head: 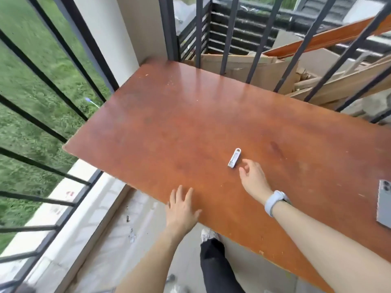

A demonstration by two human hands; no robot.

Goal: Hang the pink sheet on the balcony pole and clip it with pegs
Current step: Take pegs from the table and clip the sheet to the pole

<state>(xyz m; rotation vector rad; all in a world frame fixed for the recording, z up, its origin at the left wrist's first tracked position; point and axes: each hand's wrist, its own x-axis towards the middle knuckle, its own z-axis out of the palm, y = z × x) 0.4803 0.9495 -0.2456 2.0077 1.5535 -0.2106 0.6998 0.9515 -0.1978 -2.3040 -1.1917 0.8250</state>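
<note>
Black railing bars (63, 98) along the left and far sides, grass beyond on the left, cardboard and timber (275, 70) stacked past the far bars. Reddish-brown table (179, 123) wedged into the railing corner, its top almost bare. One white peg (234, 157) lying flat toward the near edge, right of centre, nothing around it, nothing blocking the way. Grey phone (384, 205) face down at the right edge, cut off by the frame, well apart from the peg. No pink sheet or pole anywhere in view.

Right hand (252, 178) low over the table just beside the peg, near and right of it, fingers loose and slightly curled, spread apart, gripping nothing, fingertips close to the peg but not touching. Pale band (274, 203) on that wrist, forearm slanting in from the lower right. Left hand (182, 210) flat on the near edge, palm down, fingers straight and splayed, empty. Dark trouser leg and white shoe (208, 234) below the table edge.
</note>
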